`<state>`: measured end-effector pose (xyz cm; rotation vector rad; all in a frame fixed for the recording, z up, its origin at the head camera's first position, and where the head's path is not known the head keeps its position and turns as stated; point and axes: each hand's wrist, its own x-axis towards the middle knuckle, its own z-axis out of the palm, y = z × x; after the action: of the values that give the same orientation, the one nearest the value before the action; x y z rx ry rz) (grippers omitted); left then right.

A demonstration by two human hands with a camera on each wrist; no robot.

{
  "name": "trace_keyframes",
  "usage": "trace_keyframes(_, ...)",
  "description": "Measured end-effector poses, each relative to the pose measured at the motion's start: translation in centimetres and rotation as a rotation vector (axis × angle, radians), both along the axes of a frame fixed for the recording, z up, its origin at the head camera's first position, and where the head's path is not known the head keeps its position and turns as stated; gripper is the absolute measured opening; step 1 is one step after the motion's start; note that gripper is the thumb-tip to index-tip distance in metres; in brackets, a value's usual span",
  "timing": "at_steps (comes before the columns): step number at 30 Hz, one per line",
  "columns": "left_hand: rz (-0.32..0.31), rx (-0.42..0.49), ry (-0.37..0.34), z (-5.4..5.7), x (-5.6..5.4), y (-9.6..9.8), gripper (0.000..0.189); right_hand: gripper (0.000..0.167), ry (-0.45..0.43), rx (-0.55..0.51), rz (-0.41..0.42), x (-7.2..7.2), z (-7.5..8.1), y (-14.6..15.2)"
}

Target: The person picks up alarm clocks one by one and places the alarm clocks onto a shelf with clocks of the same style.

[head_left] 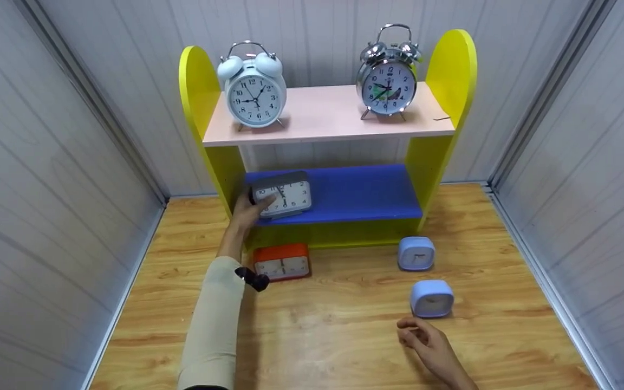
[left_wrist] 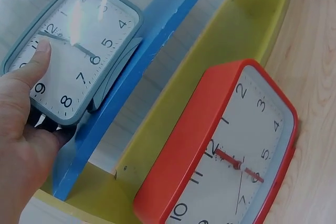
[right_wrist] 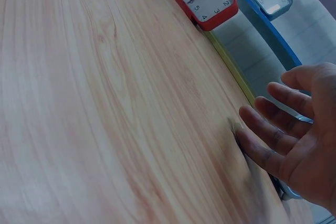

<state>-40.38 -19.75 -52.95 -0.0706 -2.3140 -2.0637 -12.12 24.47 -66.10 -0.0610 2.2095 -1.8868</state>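
My left hand (head_left: 247,212) grips the left end of a grey rectangular alarm clock (head_left: 293,196), its thumb across the white dial and the other fingers behind. The clock is at the left end of the blue lower shelf (head_left: 363,192). In the left wrist view, the thumb of the left hand (left_wrist: 23,114) lies near the 12 and 11 of the grey clock (left_wrist: 79,51). My right hand (head_left: 428,346) holds nothing. Its fingers are loosely bent, just in front of the nearer small light-blue clock (head_left: 432,299).
A red clock (head_left: 282,261) stands on the wooden floor (head_left: 339,330) before the shelf unit. Another small light-blue clock (head_left: 416,253) is at the right. On the pink upper shelf (head_left: 320,111) stand a white twin-bell clock (head_left: 256,97) and a silver one (head_left: 388,86). Yellow side panels (head_left: 455,70) flank the shelves.
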Motion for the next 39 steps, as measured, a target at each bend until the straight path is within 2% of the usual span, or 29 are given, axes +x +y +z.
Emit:
trace_keyframes(4,-0.002,-0.019,-0.009,-0.01,0.2,-0.18,0.1,0.038,0.013,0.009,-0.003,0.11,0.12,0.04)
trace_keyframes(8,0.0,-0.04,-0.005,0.2,0.27,-0.21,0.096,0.037,0.028,0.018,-0.013,0.14,0.24,0.02)
trace_keyframes(15,0.004,-0.148,-0.004,0.47,-0.12,-0.42,0.093,0.038,0.01,0.019,-0.024,-0.02,0.29,-0.06)
trace_keyframes(25,0.045,-0.119,-0.03,0.35,-0.15,-0.3,0.093,0.035,0.016,0.022,-0.026,-0.06,0.24,-0.1)
trace_keyframes(32,0.05,-0.089,-0.027,0.35,0.0,-0.28,0.093,0.035,0.013,0.029,-0.038,-0.17,0.16,-0.17)
trace_keyframes(39,0.078,-0.065,-0.003,-0.16,-0.06,-0.32,0.087,0.036,0.022,0.023,-0.031,-0.15,0.13,-0.11)
